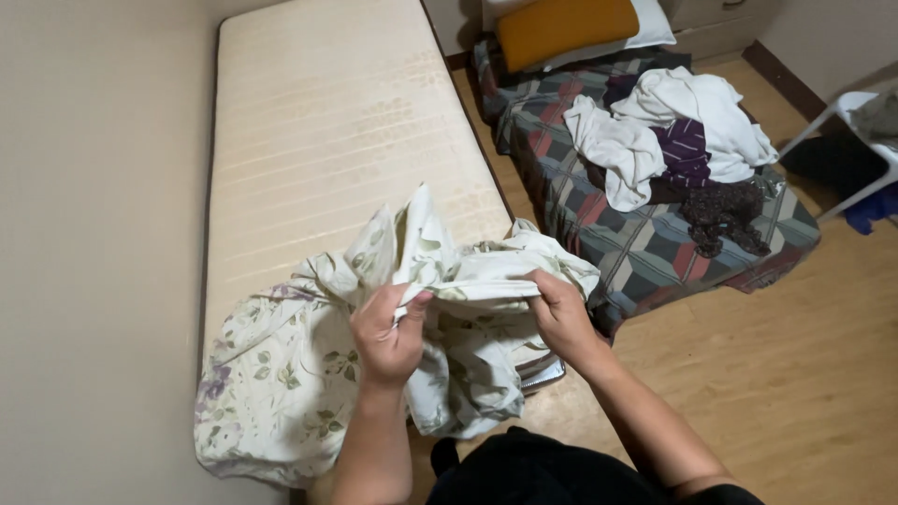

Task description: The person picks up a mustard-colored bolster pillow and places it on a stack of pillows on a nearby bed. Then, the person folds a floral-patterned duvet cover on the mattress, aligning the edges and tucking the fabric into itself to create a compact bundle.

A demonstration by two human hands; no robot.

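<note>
Both my hands, left hand (386, 329) and right hand (559, 313), grip the floral sheet (281, 374) bunched at the mattress (327, 122) foot; I'm probably hunting its edge.

Lit softly and evenly by warm indoor light, apparently from overhead; no hard-edged shadows anywhere. Slightly dim overall, with a yellowish cast across the bare mattress (327, 122) and the wooden floor (795, 374). Faint sheen on the floor boards, no real glare. Deepest shade in the narrow gap between mattress and wall (94, 234) and under the bunched floral sheet (281, 374). Whites of the laundry pile (673, 131) bright but not blown out. Mildly soft throughout, fine detail smeared, a touch of blur around the hands. Wide-angle stretch at the edges, straight lines leaning outward toward the corners.
</note>
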